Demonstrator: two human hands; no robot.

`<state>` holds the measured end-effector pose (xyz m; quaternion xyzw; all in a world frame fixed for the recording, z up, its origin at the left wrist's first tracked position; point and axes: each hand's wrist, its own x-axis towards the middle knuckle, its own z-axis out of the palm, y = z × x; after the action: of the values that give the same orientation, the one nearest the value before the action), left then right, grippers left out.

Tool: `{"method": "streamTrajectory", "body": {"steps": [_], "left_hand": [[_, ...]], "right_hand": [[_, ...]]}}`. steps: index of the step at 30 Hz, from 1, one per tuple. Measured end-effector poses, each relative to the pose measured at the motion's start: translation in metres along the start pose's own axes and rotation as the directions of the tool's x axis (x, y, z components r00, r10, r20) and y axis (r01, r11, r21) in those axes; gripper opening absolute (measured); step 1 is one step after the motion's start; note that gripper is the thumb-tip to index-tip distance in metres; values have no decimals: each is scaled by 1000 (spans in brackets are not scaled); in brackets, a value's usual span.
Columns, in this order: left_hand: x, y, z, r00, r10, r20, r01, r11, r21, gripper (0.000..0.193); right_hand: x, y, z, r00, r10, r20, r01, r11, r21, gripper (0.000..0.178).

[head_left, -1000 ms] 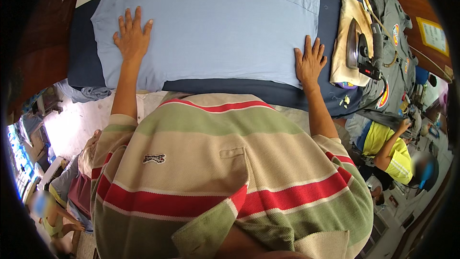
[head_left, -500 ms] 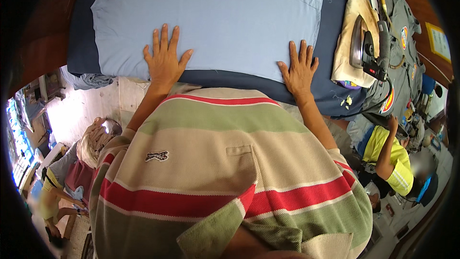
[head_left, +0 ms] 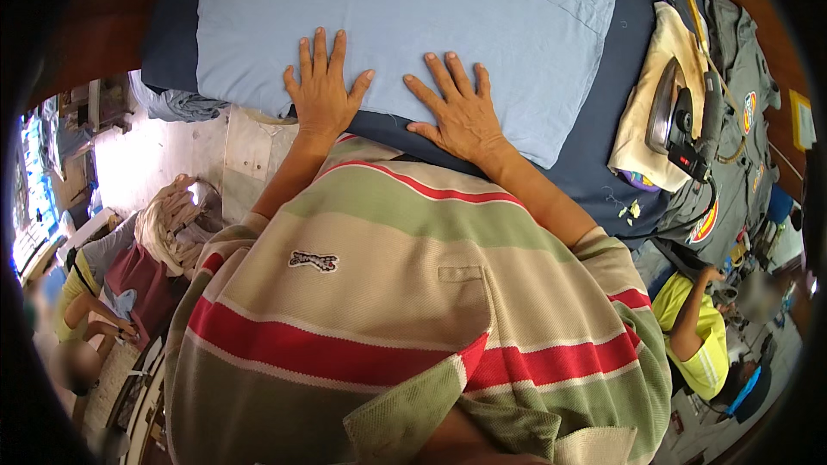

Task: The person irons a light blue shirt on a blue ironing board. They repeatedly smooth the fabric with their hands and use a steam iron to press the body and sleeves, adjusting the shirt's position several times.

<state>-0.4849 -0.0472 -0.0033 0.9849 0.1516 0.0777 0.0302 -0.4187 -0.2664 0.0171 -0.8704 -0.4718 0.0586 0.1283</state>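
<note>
Light blue fabric (head_left: 413, 9) lies spread over a table covered in dark navy cloth (head_left: 594, 120). My left hand (head_left: 326, 90) rests flat near the fabric's front edge, fingers apart and pointing away from me. To its right, my right hand (head_left: 461, 112) also presses flat on the fabric, fingers spread and angled to the left. Neither hand holds anything. An electric iron (head_left: 676, 116) lies on a folded cream cloth (head_left: 642, 133) at the table's right side, apart from both hands.
Grey garments with round patches (head_left: 736, 120) lie beyond the iron at the right. Small pale scraps (head_left: 633, 208) sit on the navy cloth near its front edge. One person in yellow (head_left: 696, 327) is at the lower right, another (head_left: 82, 301) at the lower left.
My right hand has moved left across the fabric, closer to my left hand, and turned leftward. The left hand stays flat near the front edge. The view has shifted a little.
</note>
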Motion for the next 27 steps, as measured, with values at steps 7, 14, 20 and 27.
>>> {"method": "streamTrajectory", "body": {"steps": [7,14,20,27], "left_hand": [[-25,-35,-13,965,240,-108,-261,928,-267,45],[-29,-89,-43,885,455,-103,-463,883,-80,32],[-6,-100,-43,808,586,-59,-589,806,-63,24],[-6,-103,-41,821,568,-68,-563,823,78,16]], "right_hand": [[-6,0,-8,992,-117,36,117,993,11,57],[-8,3,-4,991,-134,31,133,991,17,53],[-7,2,-4,993,-110,33,109,994,13,52],[-8,-1,-7,983,-178,35,180,983,-44,44]]}}
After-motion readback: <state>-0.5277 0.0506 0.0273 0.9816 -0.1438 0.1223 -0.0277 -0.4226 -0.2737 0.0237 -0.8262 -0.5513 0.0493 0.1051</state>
